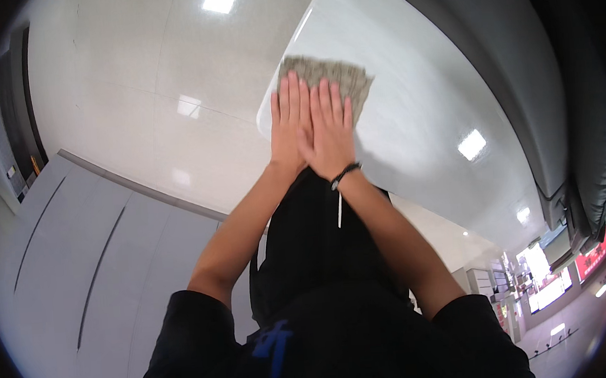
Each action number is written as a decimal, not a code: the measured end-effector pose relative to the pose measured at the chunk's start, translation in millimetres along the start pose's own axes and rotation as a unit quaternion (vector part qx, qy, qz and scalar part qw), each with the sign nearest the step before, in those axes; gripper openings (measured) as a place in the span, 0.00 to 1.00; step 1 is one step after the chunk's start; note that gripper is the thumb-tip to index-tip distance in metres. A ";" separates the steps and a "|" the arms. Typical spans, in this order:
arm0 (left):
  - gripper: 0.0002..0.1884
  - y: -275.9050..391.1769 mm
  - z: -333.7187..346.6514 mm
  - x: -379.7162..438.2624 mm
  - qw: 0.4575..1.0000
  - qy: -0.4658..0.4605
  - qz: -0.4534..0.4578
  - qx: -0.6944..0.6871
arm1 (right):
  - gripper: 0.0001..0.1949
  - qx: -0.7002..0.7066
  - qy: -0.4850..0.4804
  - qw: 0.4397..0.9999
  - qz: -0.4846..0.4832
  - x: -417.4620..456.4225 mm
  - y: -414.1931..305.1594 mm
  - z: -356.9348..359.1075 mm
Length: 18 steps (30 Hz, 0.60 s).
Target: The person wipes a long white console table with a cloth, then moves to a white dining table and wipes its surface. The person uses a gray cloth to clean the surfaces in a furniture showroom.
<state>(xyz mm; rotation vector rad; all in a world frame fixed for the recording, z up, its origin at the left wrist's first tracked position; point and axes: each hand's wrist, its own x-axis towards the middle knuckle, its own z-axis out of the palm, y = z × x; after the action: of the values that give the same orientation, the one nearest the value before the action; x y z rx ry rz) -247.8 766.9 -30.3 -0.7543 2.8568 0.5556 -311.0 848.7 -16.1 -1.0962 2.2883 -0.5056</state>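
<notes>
A crumpled grey-brown cloth lies near the rounded corner of a glossy white tabletop. My left hand and my right hand rest flat on it side by side, fingers straight and pointing away from me. The hands touch along their inner edges, and one thumb overlaps the other hand. A dark braided bracelet circles the wrist on the right side of the view. The palms and the part of the cloth beneath them are hidden.
Dark grey sofa-like upholstery borders the tabletop on the right. Glossy pale floor tiles extend to the left, reflecting ceiling lights. Light grey cabinet fronts with dark slots stand at the lower left. Bright signs and shelving show far off at the lower right.
</notes>
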 end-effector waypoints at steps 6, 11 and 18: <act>0.36 -14.0 2.6 148.5 0.989 0.119 0.001 -0.085 | 0.36 -0.033 0.147 0.985 -0.087 144.6 47.2 -42.5; 0.36 -15.0 13.4 110.9 0.972 0.123 -0.034 -0.197 | 0.37 -0.103 0.126 0.982 -0.096 118.3 37.0 -31.0; 0.36 -44.5 14.6 -65.1 0.944 0.003 -0.115 -0.309 | 0.37 -0.027 -0.055 0.991 -0.118 -6.8 -36.1 35.2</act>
<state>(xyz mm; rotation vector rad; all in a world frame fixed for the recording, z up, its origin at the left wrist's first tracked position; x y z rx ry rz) -168.6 765.8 -43.5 -1.1504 2.5357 1.4354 -264.4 829.2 -21.8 -1.3967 2.0990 -0.4638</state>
